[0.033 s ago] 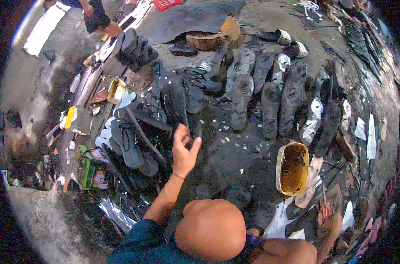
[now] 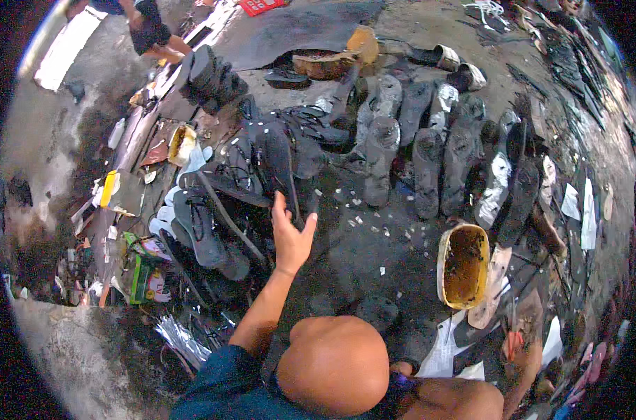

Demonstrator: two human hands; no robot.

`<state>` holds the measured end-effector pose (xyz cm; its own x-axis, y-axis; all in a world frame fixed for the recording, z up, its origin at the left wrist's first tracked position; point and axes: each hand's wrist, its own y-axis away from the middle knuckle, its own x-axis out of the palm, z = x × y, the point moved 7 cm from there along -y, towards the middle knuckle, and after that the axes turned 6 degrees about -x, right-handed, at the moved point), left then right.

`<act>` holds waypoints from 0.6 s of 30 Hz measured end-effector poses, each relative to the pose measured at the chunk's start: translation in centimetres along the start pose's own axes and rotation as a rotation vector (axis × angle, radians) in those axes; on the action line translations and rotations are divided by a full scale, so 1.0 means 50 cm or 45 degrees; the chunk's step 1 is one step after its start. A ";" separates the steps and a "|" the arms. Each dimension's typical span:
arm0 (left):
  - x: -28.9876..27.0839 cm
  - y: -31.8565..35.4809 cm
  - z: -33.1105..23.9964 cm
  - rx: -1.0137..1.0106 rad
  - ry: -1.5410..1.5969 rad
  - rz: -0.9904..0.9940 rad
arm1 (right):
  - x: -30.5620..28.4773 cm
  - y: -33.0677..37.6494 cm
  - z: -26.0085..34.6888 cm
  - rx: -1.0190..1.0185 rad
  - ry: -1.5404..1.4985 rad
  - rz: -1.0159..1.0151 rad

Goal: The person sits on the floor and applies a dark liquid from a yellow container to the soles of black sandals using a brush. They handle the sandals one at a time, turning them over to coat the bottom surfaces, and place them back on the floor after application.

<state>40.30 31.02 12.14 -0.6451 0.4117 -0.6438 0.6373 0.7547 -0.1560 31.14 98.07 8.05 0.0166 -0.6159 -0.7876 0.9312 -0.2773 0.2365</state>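
Observation:
My left hand (image 2: 292, 241) reaches forward with thumb and fingers spread. The near end of a long black sole (image 2: 281, 157) lies between them; whether the fingers touch it I cannot tell. That sole rests on a heap of black strapped sandals (image 2: 241, 157). Left of my hand sit more dark sandals and soles (image 2: 202, 227). Rows of dark soles (image 2: 383, 161) stretch across the ground ahead to the right, some with shiny pale patches. My right hand does not show. Between the rows and my bent knee (image 2: 335, 364) stands an oblong yellowish tub (image 2: 442, 273) with brown residue inside.
Orange-handled scissors (image 2: 515, 343) lie by my right leg, near pale sheet scraps (image 2: 440, 350). A green package (image 2: 144, 276) and a bundle of shiny strips (image 2: 181, 336) are at left. Another person's legs (image 2: 153, 35) show far left. A dark sheet (image 2: 311, 28) lies at the back.
My left hand has moved slightly forward and left, and its fingers and thumb now reach either side of the sole's near end. The view has shifted a little.

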 end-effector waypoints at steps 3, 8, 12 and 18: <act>0.052 -0.052 0.007 0.326 -0.472 -0.308 | -0.009 0.070 0.015 0.086 -0.233 0.011; 0.023 -0.085 0.000 0.214 -0.211 -0.207 | 0.161 0.068 0.251 -0.398 -0.176 0.169; 0.026 0.097 -0.161 0.337 -0.010 0.220 | 0.268 0.018 0.325 -0.569 -0.044 0.066; 0.130 0.313 0.031 0.284 -0.212 1.221 | 0.240 0.062 0.415 -0.439 0.038 0.191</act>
<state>46.73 44.69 4.36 0.2402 0.7070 -0.6651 0.9333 0.0202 0.3586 26.67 74.54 11.15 0.1683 -0.6075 -0.7763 0.9854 0.0820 0.1494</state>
